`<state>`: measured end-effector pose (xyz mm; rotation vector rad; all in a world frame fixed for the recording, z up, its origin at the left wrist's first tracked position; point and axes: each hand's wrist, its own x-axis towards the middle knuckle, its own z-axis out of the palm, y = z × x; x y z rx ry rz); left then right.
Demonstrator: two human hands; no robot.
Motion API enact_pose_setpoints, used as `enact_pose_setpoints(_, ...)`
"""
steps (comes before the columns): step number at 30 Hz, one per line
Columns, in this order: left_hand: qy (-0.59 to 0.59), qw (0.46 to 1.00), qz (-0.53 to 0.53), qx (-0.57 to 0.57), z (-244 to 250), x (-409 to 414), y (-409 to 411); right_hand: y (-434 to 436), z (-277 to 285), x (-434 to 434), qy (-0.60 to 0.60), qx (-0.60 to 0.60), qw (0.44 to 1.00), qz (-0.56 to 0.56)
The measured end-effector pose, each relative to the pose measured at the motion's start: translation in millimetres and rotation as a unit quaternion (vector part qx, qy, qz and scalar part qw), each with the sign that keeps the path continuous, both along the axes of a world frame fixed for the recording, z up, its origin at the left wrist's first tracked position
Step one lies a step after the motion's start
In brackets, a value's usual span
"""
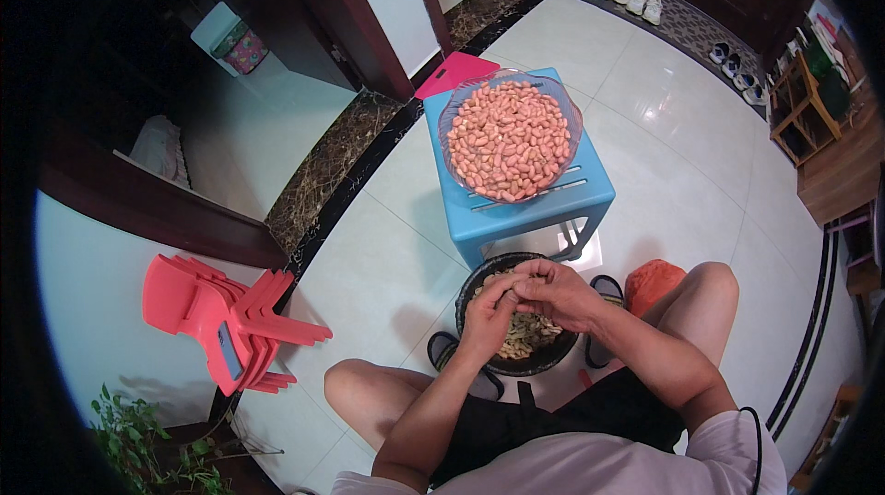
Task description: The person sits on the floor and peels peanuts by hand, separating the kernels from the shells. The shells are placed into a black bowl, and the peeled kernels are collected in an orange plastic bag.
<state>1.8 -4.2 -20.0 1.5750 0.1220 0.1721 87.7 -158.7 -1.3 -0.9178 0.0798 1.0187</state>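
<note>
My left hand (489, 312) and my right hand (556, 294) meet at the fingertips over a black basin (477, 350). Their fingers are bent and pinched together, and anything small between them is hidden. Inside the basin lies a heap of peanut shells (525, 337), partly covered by my hands. Just beyond it stands a blue plastic stool (477, 236). On the stool sits a clear, wavy-rimmed bowl (446, 142) filled with shelled pink-skinned peanuts (511, 139). Both hands are apart from the bowl.
My slippered feet flank the basin, with an orange-red bag (650, 282) by my right knee. Stacked red plastic chairs (200, 301) at left carry a phone-like object (230, 350). A pink stool (453, 75) stands behind the blue one. A leafy plant (138, 426) fills the lower left.
</note>
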Motion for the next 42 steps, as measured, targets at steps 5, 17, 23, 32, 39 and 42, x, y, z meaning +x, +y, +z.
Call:
enact_pose_setpoints(5, 0.025, 0.997, -0.028, -0.073, -1, -3, 2, 5, 13, -11, -0.124, -0.053, 0.991, 0.008)
enact_pose_setpoints(17, 0.066, 0.995, -0.012, -0.072, 6, -2, 2, 5, 5, -14, -0.025, 0.01, 0.999, -0.026)
enact_pose_setpoints(23, 0.087, 0.994, -0.016, -0.062, 15, -2, 6, 1, -4, -12, 0.009, 0.063, 0.998, -0.011)
enact_pose_setpoints(32, 0.087, 0.977, 0.019, -0.193, 5, -5, 1, 6, -8, -20, 0.04, 0.056, 0.997, -0.039)
enact_pose_setpoints(39, 0.104, 0.957, 0.023, -0.269, 9, -4, -3, 8, -13, -24, 0.03, 0.049, 0.997, -0.054)
enact_pose_setpoints(42, 0.117, 0.935, 0.022, -0.335, 1, -4, 3, 12, -5, -24, 0.034, 0.042, 0.996, -0.065)
